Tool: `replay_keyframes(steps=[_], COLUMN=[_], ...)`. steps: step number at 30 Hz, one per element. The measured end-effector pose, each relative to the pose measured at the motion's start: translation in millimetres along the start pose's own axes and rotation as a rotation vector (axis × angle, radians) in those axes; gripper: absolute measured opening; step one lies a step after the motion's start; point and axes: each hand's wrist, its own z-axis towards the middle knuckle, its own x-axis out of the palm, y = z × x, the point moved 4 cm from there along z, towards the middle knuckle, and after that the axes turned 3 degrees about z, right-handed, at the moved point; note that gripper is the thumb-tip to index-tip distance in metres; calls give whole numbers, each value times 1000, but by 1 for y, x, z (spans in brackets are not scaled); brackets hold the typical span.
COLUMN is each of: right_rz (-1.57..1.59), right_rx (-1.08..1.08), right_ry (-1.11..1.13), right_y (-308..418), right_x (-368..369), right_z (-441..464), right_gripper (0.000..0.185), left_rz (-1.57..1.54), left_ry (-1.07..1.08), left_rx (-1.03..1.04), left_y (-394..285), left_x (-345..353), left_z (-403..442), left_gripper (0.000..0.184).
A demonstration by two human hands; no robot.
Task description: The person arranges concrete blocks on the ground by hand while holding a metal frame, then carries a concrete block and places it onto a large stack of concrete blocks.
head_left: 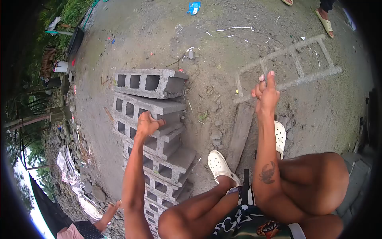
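Note:
A row of grey concrete hollow blocks (172, 169) runs along the ground in front of me, their square holes facing left. My left hand (149, 124) is on one block (171, 109) near the far end, its fingers curled in at a hole and the thumb out to the right. Past it sits the last block (167, 85) of the row, slightly angled. My right hand (266, 95) is raised over the ground, fingers curled and thumb up, with nothing visible in it. Beyond this hand, a block-shaped outline of grey grit (298, 71) marks the dirt.
A wooden plank (241, 133) lies between my feet, which wear cream clogs (219, 164). Another person's sandaled foot (325, 23) is at the upper right. A person's arm (108, 216) shows at the lower left. Blue litter (193, 8) and a white bucket (61, 66) are farther off.

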Motion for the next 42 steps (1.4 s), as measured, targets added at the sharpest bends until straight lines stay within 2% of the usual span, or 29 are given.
replay_keyframes(steps=[3, 5, 7, 9, 10, 11, 12, 14, 16, 18, 21, 24, 26, 28, 31, 33, 34, 36, 40, 42], right_rz=[95, 155, 199, 129, 91, -97, -449, -579, -576, -308, 108, 255, -43, -117, -159, -23, 77, 182, 238, 257], right_rx=[-97, -157, -107, 22, 178, 351, 462, 474, 349, 203, -14, -79, 229, 322, 316, 173, 98, -44, -56, -6], right_ry=[48, 91, 114, 126, 196, 220, 188, 247, 191, 45, 31, 92, 144, 141, 94, 52, 48, 63, 41, 22], right_y=[5, -1, -38, -110, -157, -208, -237, -254, -227, -176, -98, -100, -175, -193, -170, -121, -96, -54, -15, -10], right_x=[29, 47, 63, 74, 73, 60, 44, 17, 11, 35, 74, 94, 79, 83, 69, 82, 90, 97, 92, 87], right_z=[14, 23, 26, 3, -19, -44, -72, -98, -82, -38, 25, 15, -39, -79, -41, -5, 8, 25, 23, 16], right_gripper=[43, 42, 40, 40, 41, 47, 52, 55, 54, 46, 44, 42, 43, 40, 42, 42, 41, 39, 36, 34], left_rz=[-32, -129, -147, -84, -108, -132, -157, -201, -211, -173, -5, -123, -123, -134, -185, -183, -109, -119, 66, 98], left_ry=[93, 145, 170, 156, 137, 116, 93, 95, 108, 101, 246, 250, 209, 162, 134, 177, 223, 179, 126, 225], left_rx=[-45, -10, 17, 7, 18, 33, 52, 114, 108, 98, -40, -15, 31, 75, 108, 60, 14, 33, 23, 42], left_y=[-16, -7, -4, -1, 0, 0, -1, 0, 10, 13, 8, 7, 24, 14, -5, -15, 2, 7, -3, -20], left_x=[-38, -35, -31, -32, -32, -32, -33, -32, -25, -25, -28, -28, -19, -29, -29, -34, -28, -22, -8, -14], left_z=[-13, -9, 0, -2, -3, -4, -2, 5, -3, 4, 4, 2, 10, 4, -2, -3, 2, 4, 1, -3], left_gripper=[44, 44, 46, 46, 42, 39, 37, 38, 39, 40, 46, 46, 47, 45, 44, 45, 46, 48, 55, 55])
